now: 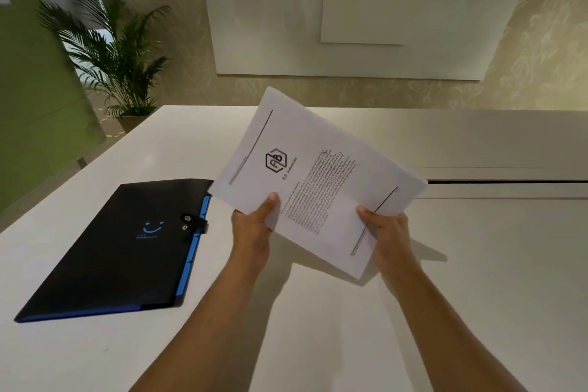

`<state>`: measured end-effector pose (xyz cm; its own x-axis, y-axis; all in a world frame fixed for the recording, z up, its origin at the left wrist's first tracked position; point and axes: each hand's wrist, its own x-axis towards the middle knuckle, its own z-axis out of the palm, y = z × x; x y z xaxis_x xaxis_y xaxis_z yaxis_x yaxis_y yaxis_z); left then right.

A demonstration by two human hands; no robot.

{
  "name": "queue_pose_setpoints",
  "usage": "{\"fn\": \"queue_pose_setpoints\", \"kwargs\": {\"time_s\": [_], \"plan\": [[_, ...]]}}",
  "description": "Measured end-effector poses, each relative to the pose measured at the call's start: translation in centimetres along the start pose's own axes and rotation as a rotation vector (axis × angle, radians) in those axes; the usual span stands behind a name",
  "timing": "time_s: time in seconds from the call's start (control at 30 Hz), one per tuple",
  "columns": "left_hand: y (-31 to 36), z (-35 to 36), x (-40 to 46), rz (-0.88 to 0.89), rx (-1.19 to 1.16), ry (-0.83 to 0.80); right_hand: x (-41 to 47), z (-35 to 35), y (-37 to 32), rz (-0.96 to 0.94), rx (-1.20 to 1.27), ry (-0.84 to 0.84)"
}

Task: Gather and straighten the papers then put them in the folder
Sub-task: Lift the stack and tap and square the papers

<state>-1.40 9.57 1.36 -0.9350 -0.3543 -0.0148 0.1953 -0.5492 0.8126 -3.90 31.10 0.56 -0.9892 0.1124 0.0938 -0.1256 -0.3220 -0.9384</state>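
I hold a stack of white printed papers [315, 169] up off the white table [477, 264], tilted and rotated, with a logo and text on the top sheet. My left hand [253, 232] grips the stack's near left edge, thumb on top. My right hand [386, 232] grips the near right edge. The sheets are slightly fanned at the corners. A black folder [121, 251] with blue inner edges and a snap strap lies closed and flat on the table to the left of my hands.
A slot or seam [506, 181] runs across the table at the right. A potted palm [117, 54] stands beyond the table's far left corner. A whiteboard [350, 9] hangs on the wall behind.
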Motion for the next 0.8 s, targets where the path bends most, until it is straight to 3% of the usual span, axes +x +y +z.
{"fn": "queue_pose_setpoints", "kwargs": {"time_s": [0.07, 0.13, 0.27, 0.37, 0.63, 0.7, 0.8], "plan": [[1.2, -1.5, 1.0, 0.0, -0.003, 0.093, 1.0, -1.4, -0.6, -0.034, -0.074, -0.007], [2.6, -2.9, 2.1, -0.015, 0.148, 0.122, 1.8, -2.6, -1.4, -0.045, -0.124, -0.041], [5.0, -3.7, 3.2, -0.072, 0.594, -0.131, 2.8, -4.1, -2.2, -0.017, -0.205, -0.154], [5.5, -2.7, 3.1, 0.009, 0.72, -0.249, 3.2, -3.6, -2.6, -0.03, -0.3, -0.208], [5.5, 0.5, 1.8, 0.454, 0.65, -0.012, 3.4, -0.7, -4.8, -0.223, -0.319, -0.131], [5.2, 0.7, 1.3, 0.499, 0.625, 0.032, 2.9, -0.1, -4.5, -0.25, -0.295, -0.136], [3.8, -0.7, 0.7, 0.425, 0.614, 0.055, 2.1, -0.4, -2.6, -0.205, -0.283, -0.156]]}}
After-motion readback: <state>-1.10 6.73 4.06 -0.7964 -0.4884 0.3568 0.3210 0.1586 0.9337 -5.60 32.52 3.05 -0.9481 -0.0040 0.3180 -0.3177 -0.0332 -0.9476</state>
